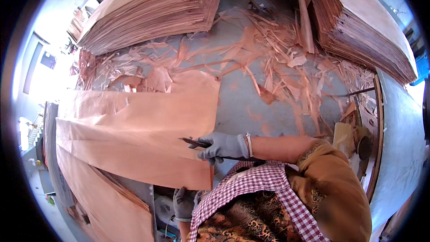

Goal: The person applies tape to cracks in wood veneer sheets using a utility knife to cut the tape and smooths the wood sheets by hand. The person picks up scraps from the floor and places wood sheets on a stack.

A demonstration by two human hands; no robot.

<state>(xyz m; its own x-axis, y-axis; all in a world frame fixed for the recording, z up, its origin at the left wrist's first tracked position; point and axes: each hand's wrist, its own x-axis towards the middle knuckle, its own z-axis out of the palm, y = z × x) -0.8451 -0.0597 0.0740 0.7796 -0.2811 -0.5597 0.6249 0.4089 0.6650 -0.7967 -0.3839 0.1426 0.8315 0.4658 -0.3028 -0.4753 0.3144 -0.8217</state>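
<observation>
A wide, thin, reddish-tan wood veneer sheet point(148, 148) lies in front of me, its surface rippled and creased toward the left. My right hand point(216, 147), in a grey glove, is closed around a long dark knife-like tool point(195, 143). The tool's pointed end faces left, just over the sheet near its right edge. Below the sheet's near edge, my gloved left hand point(182, 205) has its fingers at that edge and appears to pinch it. Part of that hand's grip is hidden by the sheet and the checked apron point(251, 179).
Tall veneer stacks stand at the far left point(152, 11) and far right point(358, 31). Torn veneer scraps point(273, 62) litter the grey surface point(242, 112) between them. More veneer sheets point(107, 201) lie at the near left. A dark-edged panel point(398, 139) stands at right.
</observation>
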